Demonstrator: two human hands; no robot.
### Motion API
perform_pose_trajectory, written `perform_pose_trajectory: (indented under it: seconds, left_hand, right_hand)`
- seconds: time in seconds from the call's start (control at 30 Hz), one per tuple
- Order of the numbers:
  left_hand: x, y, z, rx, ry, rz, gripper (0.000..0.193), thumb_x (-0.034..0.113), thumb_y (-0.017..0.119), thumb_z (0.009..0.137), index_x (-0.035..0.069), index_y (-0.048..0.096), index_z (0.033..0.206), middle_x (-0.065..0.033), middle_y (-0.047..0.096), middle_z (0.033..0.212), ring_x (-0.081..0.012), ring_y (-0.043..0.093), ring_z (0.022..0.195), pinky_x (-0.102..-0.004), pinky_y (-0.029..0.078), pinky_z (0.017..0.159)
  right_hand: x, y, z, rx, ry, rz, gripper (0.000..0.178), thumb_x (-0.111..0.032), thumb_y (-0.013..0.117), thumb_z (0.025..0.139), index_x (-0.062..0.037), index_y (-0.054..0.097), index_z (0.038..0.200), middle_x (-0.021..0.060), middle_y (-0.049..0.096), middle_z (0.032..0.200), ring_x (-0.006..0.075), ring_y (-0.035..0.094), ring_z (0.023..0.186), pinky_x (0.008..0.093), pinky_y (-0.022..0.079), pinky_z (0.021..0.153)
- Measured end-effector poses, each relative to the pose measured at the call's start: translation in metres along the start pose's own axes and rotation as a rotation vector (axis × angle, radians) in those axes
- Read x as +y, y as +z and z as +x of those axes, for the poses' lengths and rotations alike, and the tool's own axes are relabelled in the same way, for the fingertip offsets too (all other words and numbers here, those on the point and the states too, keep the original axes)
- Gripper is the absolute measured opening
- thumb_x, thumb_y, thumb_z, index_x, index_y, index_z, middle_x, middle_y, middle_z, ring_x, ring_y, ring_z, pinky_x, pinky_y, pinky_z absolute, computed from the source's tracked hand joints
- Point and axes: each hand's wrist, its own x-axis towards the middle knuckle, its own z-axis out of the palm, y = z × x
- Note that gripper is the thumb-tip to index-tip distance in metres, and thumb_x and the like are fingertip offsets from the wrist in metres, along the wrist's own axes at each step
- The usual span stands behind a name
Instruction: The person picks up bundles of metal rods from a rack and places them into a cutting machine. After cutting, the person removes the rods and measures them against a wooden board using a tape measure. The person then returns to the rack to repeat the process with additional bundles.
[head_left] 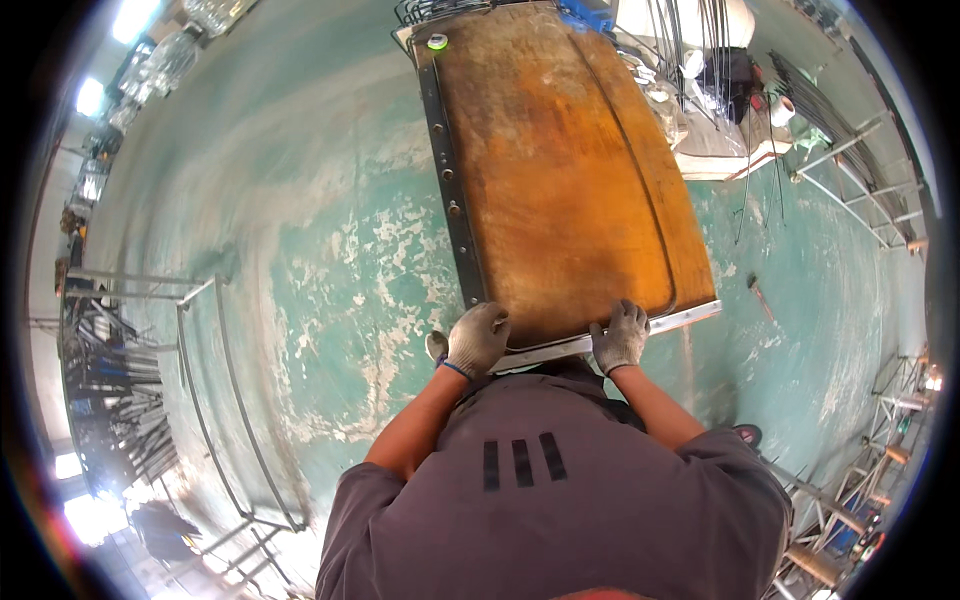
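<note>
A thin dark metal rod (645,215) lies along the right side of a rust-brown worktable (570,180) and bends round at the near right corner. From there it runs left along the near edge. My left hand (478,338), in a pale knitted glove, is closed at the near left corner, by the rod's end; its fingers partly hide what they grip. Over the near edge, my right hand (621,337), gloved alike, curls its fingers on the rod. A black strip with holes (455,208) runs along the table's left edge, and a pale metal bar (685,316) borders the near edge.
A green tape measure (437,42) sits at the table's far left corner. Bundled rods and a black bag (728,80) stand beyond on the right. A hammer (761,297) lies on the green floor. Metal frames (225,400) stand at left; racks (860,180) line the right.
</note>
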Motion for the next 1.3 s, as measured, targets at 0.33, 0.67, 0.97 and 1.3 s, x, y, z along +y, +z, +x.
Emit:
perform_pose_trajectory:
  seconds: [0.33,0.67,0.97,1.3]
  left_hand:
    - [-0.166,-0.159,-0.004,-0.223,-0.028,0.029,0.026,0.023,0.069,0.094,0.007,0.075,0.113,-0.0193,0.076,0.11,-0.0407,0.073,0.105,-0.0482,0.058,0.09]
    - [-0.223,-0.271,0.048,0.053,-0.134,-0.199,0.024,0.02,0.07,0.096,0.004,0.076,0.112,-0.0189,0.078,0.106,-0.0337,0.076,0.102,-0.0416,0.059,0.09]
    - [-0.241,-0.331,0.136,0.041,-0.064,-0.148,0.022,0.015,0.072,0.096,0.003,0.075,0.114,-0.0158,0.078,0.107,-0.0271,0.077,0.098,-0.0369,0.059,0.087]
    - [-0.175,-0.377,0.408,0.09,0.175,0.014,0.025,0.01,0.075,0.091,0.003,0.072,0.115,-0.0166,0.075,0.108,-0.0323,0.075,0.096,-0.0403,0.06,0.085]
  right_hand:
    - [-0.058,0.054,-0.038,0.058,0.252,-0.132,0.058,-0.03,0.063,0.1,-0.0097,0.055,0.154,0.0161,0.05,0.163,0.0352,0.042,0.153,0.0499,0.032,0.128]
    - [-0.115,0.038,-0.002,-0.163,0.523,-0.193,0.051,-0.028,0.068,0.097,-0.0115,0.062,0.144,0.0147,0.059,0.151,0.035,0.051,0.143,0.0484,0.044,0.119]
    - [-0.291,0.059,0.194,0.198,0.16,0.322,0.045,-0.031,0.073,0.096,-0.008,0.07,0.134,0.0162,0.074,0.131,0.0356,0.069,0.124,0.046,0.054,0.106]
    - [-0.5,0.027,0.586,0.041,-0.187,0.487,0.056,-0.026,0.078,0.088,-0.015,0.066,0.142,0.0153,0.068,0.139,0.0382,0.063,0.13,0.0474,0.052,0.11]
